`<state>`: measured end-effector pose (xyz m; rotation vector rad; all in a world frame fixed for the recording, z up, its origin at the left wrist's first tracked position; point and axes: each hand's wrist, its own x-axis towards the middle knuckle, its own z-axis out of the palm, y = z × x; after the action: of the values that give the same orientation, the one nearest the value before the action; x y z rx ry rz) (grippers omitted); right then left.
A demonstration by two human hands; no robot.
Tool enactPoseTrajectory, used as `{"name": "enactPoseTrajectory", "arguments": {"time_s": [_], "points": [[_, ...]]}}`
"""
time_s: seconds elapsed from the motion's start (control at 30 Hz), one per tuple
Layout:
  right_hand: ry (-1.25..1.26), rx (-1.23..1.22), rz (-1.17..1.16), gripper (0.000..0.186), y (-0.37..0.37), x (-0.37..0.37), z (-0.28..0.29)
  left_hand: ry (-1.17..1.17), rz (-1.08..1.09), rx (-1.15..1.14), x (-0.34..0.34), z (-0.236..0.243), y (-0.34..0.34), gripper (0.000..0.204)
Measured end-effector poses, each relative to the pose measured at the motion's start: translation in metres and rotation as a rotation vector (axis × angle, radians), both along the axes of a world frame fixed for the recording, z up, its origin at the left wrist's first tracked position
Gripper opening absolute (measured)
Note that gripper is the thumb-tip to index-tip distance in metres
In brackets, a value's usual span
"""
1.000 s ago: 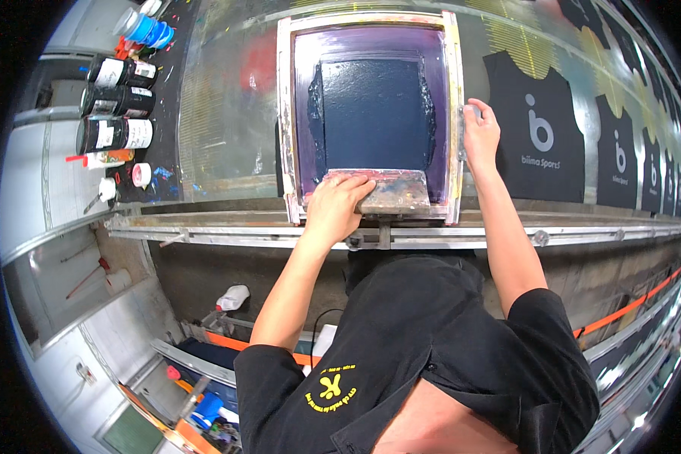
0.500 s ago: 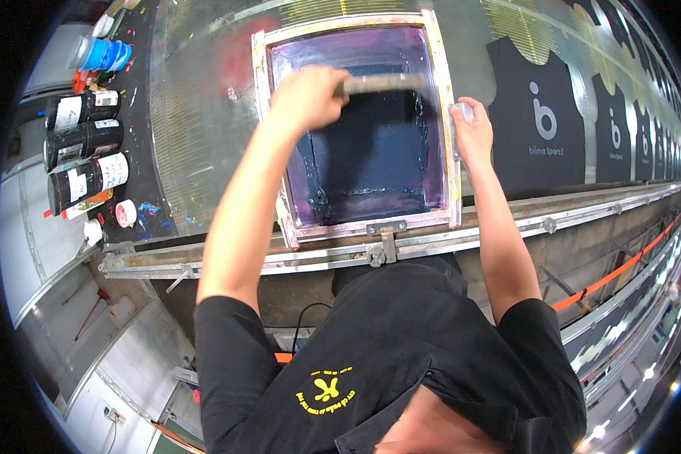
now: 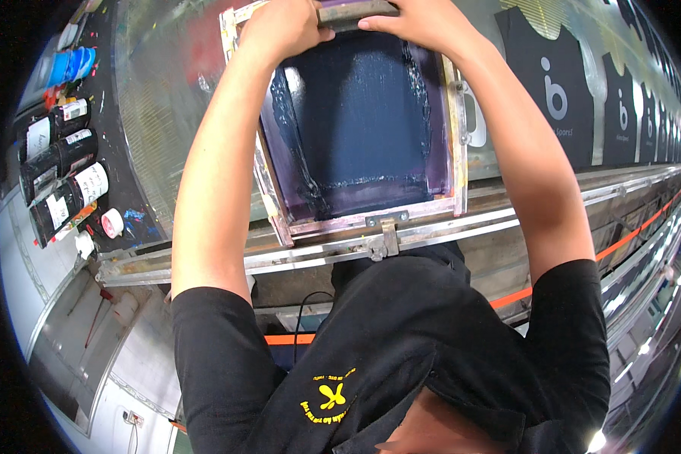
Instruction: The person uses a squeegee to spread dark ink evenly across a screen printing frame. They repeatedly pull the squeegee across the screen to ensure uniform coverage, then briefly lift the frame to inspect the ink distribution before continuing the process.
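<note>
A screen-printing frame [image 3: 460, 178] lies in front of me, its mesh [image 3: 356, 113] coated with dark, wet ink that is ridged along the sides. Across its far end lies a squeegee [image 3: 349, 12], cut off partly by the top of the picture. My left hand [image 3: 291, 29] is closed round the squeegee's left part, thumb toward me. On its right part my right hand [image 3: 420, 24] grips too, with its thumb along the near side; some of its fingers are hidden.
Dark shirt pieces [image 3: 533, 91] with pale prints lie along the table to the right. Several black bottles [image 3: 79, 151], a blue container [image 3: 72, 66] and a small white-and-pink lid [image 3: 112, 222] stand at the left. A metal rail [image 3: 303, 261] with a clamp [image 3: 388, 234] runs along the near edge.
My left hand and the squeegee have moved from mid-screen to the far end. My right hand has left the frame's right side and taken hold of the squeegee.
</note>
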<state>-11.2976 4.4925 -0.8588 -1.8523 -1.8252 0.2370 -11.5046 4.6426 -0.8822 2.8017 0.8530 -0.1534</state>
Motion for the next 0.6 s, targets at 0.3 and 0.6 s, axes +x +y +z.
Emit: {"name": "enactPoseTrajectory", "arguments": {"time_s": [0.3,0.6], "points": [[-0.241,0.013,0.07,0.035,-0.116,-0.066,-0.051,-0.055,0.185,-0.091,-0.067,-0.01,-0.15,0.025],[0.393,-0.147,-0.028,0.037,-0.211,-0.091,-0.016,0.193,0.042,-0.44,-0.101,0.03,-0.214,0.029]]}}
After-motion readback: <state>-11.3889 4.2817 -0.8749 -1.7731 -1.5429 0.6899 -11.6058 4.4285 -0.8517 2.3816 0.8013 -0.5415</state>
